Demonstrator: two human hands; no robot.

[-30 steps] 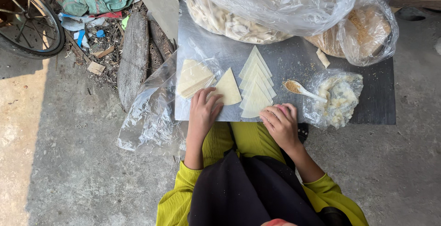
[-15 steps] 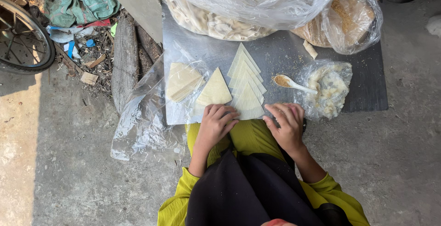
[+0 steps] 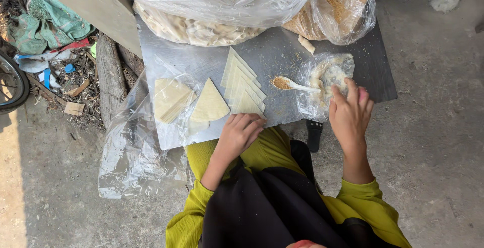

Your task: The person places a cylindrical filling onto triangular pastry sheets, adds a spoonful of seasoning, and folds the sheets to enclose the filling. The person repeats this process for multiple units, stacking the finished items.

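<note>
My left hand [image 3: 238, 133] rests on the near edge of a grey metal board [image 3: 272, 56], its fingertips on the nearest of several overlapping triangular pastry wrappers [image 3: 241, 84]. A single wrapper [image 3: 209, 104] lies just to the left of that row. My right hand [image 3: 349, 112] is raised over a small clear bag of pale filling [image 3: 325, 79], fingers spread and holding nothing. A white spoon [image 3: 294, 84] with brown crumbs lies on the board between the row and the bag.
A stack of wrappers [image 3: 170, 98] sits in a clear plastic bag at the board's left. Large bags of finished pieces [image 3: 201, 6] and brown crumbs [image 3: 335, 6] crowd the far edge. Concrete floor surrounds; rubble, rags and a wheel [image 3: 10, 84] lie left.
My right hand has left the near edge of the board and moved right to the bag of filling. My left hand has shifted right onto the nearest wrapper.
</note>
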